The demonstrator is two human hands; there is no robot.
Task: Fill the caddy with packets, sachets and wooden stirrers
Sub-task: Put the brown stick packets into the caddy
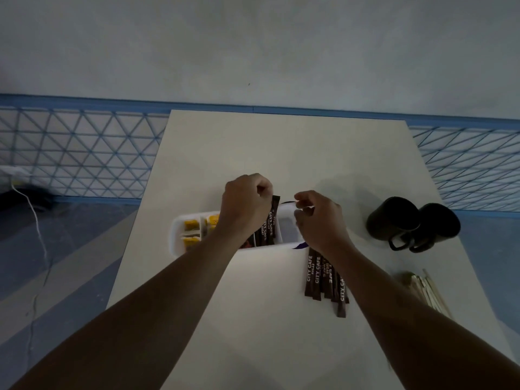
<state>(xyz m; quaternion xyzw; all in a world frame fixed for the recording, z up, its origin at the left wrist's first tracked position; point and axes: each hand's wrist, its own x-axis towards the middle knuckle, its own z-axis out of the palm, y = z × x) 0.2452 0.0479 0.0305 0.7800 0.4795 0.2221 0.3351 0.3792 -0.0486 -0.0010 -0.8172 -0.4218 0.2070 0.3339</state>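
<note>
I see my left hand [246,201] curled nearly closed, thumb and fingers pinching the top end of a dark stick sachet [272,218] that stands upright in the caddy's middle compartment, among a few others like it. My right hand [318,218] sits just beside it over the right end of the white caddy [176,235], fingers bent in a loose pinch; something small and pale shows at the fingertips, but I cannot tell what it is or whether it is really gripped. A purple scrap peeks out under that wrist. To the left of my left hand, the caddy's end compartments hold yellow packets [191,224]. Nearer to me than my right hand, a bundle of dark sachets [323,280] lies flat on the table [253,319]. Further right lie the wooden stirrers [430,291], and beyond them two black mugs [410,223] lie on their sides, touching.
</note>
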